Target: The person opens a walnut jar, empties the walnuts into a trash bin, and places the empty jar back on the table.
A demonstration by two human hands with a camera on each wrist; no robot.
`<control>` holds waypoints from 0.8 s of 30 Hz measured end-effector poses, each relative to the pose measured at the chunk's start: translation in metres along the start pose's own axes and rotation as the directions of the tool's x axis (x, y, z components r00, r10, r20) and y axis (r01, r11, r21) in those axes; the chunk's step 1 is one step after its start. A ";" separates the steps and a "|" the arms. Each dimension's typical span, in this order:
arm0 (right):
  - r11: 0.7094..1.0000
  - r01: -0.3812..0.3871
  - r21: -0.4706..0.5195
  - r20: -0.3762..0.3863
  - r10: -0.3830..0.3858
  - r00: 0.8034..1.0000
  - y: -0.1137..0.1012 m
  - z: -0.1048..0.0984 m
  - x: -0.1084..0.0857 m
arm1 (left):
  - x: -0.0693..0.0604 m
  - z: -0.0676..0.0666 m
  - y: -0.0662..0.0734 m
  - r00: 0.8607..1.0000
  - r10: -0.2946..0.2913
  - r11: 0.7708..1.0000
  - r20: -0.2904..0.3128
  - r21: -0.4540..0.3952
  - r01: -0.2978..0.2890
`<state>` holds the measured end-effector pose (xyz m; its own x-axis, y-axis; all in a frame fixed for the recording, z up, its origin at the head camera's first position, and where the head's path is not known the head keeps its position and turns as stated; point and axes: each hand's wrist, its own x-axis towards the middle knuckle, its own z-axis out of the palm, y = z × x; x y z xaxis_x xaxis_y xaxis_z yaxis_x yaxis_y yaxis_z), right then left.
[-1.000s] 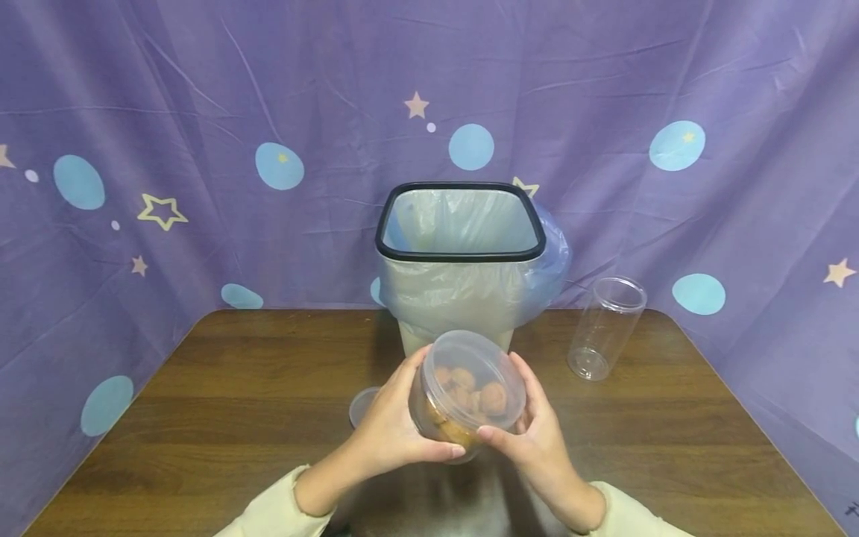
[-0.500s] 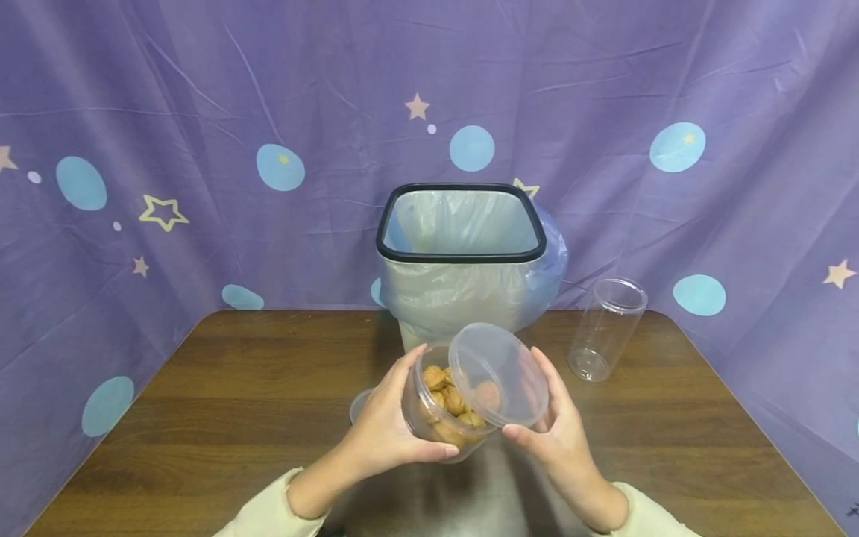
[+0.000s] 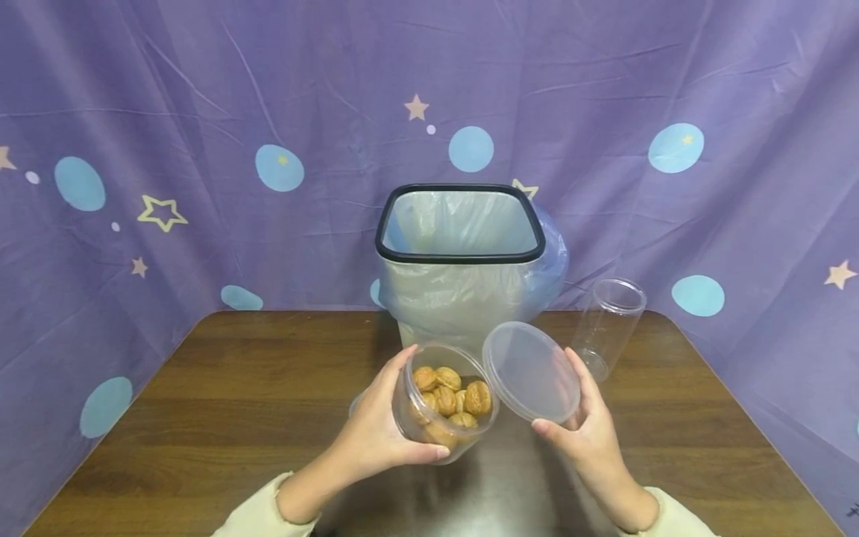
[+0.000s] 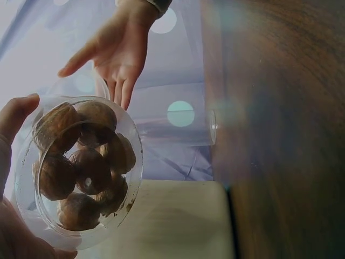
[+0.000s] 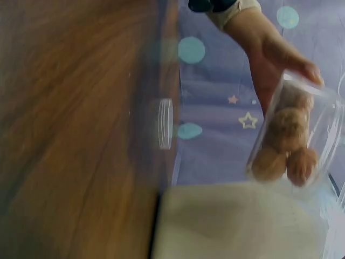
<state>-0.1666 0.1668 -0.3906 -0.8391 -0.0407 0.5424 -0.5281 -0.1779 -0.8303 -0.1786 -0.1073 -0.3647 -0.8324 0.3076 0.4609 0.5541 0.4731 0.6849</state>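
My left hand grips a clear plastic jar from its left side, thumb in front, and the jar tilts a little toward the camera. Several whole walnuts lie inside the uncovered jar; they also show up close in the left wrist view as walnuts. To the right, my right hand holds a round translucent lid by its right edge, thumb below. The lid is off the jar, tilted beside its rim. Both are held above the table.
Behind the hands stands a pale bin with a black rim and a bluish bag liner. A tall clear jar stands at the right on the brown wooden table. Another lid lies partly hidden behind my left hand. A purple curtain hangs behind.
The lid has come off the jar and moved to the right with my right hand, uncovering the walnuts. My left hand with the jar has shifted slightly left.
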 end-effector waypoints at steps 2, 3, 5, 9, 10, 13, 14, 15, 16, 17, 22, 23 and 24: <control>1.000 -0.010 -0.020 -0.023 0.010 1.000 0.000 -0.004 0.001 | 0.000 -0.001 0.000 1.000 0.003 1.000 -0.009 0.012 -0.003; 0.999 -0.020 -0.028 -0.033 0.019 0.999 0.001 -0.006 0.001 | 0.000 -0.001 0.000 1.000 0.004 1.000 -0.011 0.015 -0.004; 0.998 -0.047 -0.048 -0.049 0.045 0.998 0.002 -0.010 0.000 | 0.000 -0.002 0.000 1.000 0.006 1.000 -0.015 0.014 -0.006; 0.992 -0.095 -0.085 -0.077 0.089 0.993 0.008 -0.016 -0.003 | 0.000 -0.004 0.000 1.000 0.005 1.000 -0.015 -0.001 -0.005; 0.990 -0.105 -0.092 -0.087 0.097 0.991 0.010 -0.017 -0.003 | -0.001 -0.005 0.000 1.000 0.003 1.000 -0.015 -0.005 -0.003; 0.985 -0.132 -0.113 -0.119 0.119 0.986 0.014 -0.022 -0.003 | -0.001 -0.008 -0.001 1.000 0.001 1.000 -0.022 -0.009 -0.001; 0.982 -0.142 -0.128 -0.130 0.125 0.984 0.016 -0.023 -0.003 | -0.001 -0.008 -0.001 1.000 0.002 1.000 -0.025 -0.009 -0.003; 0.978 -0.154 -0.141 -0.135 0.135 0.982 0.017 -0.025 -0.002 | -0.001 -0.009 -0.001 1.000 0.002 1.000 -0.028 -0.011 -0.002; 0.973 -0.167 -0.157 -0.136 0.146 0.980 0.018 -0.027 -0.002 | -0.001 -0.010 -0.001 0.999 0.004 1.000 -0.031 -0.014 -0.005; 0.969 -0.177 -0.174 -0.133 0.155 0.979 0.019 -0.029 -0.001 | -0.001 -0.010 -0.001 0.999 0.006 1.000 -0.034 -0.014 -0.007; 0.938 -0.190 -0.289 -0.038 0.187 0.982 0.026 -0.042 0.000 | 0.000 -0.013 -0.002 0.999 0.025 0.999 -0.037 -0.023 -0.026; 0.937 -0.181 -0.300 -0.010 0.186 0.982 0.027 -0.045 0.001 | 0.000 -0.013 -0.002 0.999 0.029 0.999 -0.038 -0.022 -0.030; 0.937 -0.166 -0.306 0.018 0.180 0.984 0.029 -0.048 0.001 | 0.000 -0.014 -0.002 0.999 0.034 0.999 -0.039 -0.024 -0.035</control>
<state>-0.1896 0.2091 -0.4202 -0.9179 -0.0896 0.3867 -0.3960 0.1410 -0.9074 -0.1794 -0.1197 -0.3579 -0.8123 0.2909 0.5055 0.5827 0.4425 0.6817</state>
